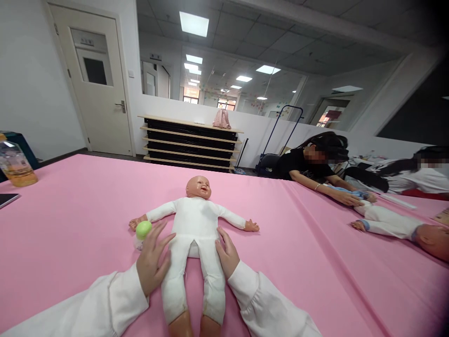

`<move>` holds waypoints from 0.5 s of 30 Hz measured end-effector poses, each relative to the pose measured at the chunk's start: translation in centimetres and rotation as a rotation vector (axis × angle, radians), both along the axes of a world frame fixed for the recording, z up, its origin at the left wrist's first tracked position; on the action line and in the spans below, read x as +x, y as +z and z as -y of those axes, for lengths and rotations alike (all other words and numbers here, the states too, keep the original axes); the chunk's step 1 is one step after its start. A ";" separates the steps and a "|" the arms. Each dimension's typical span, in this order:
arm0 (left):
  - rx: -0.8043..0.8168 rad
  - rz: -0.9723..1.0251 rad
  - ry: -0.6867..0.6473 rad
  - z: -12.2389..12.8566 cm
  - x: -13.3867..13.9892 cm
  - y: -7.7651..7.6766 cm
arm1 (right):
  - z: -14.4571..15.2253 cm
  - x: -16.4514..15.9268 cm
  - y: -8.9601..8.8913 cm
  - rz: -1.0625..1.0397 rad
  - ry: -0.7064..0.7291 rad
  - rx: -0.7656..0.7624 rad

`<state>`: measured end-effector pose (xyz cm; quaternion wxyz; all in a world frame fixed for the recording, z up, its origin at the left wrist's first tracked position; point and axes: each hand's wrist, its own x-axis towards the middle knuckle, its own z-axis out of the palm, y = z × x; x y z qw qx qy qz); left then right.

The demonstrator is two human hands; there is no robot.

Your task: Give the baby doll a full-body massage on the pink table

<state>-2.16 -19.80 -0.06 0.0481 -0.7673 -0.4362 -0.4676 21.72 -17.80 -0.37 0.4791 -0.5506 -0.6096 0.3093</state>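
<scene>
A baby doll with a white cloth body lies face up on the pink-covered table, its head away from me and its arms spread wide. My left hand is at the doll's hip on the left, fingers spread, with the fingertips at the white cloth. On the other side, my right hand rests against the doll's hip with its fingers extended. Neither hand grips anything. A small bottle with a green cap stands by the doll's hand on the left, partly hidden behind my left hand.
At the left edge are a drink bottle and a phone-like flat object. To the right, another person handles a second doll. Behind the table stands a low shelf unit with a pink backpack on top.
</scene>
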 end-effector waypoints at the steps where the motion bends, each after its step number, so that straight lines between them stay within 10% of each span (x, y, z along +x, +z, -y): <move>1: 0.107 0.022 0.038 0.1 -0.7 0.1 | 0.6 -0.2 0.8 -0.024 0.007 0.050; 5: 0.190 0.189 0.197 -1.1 -3.1 -0.4 | 3.3 -2.0 5.0 -0.172 0.307 0.118; 9: -0.127 0.446 0.151 -2.9 -3.9 -1.9 | 3.4 -5.1 8.0 -0.478 0.702 -0.288; 15: -0.424 0.718 -0.004 -3.4 -3.4 -2.7 | -1.5 -9.3 5.7 -1.025 0.837 -0.847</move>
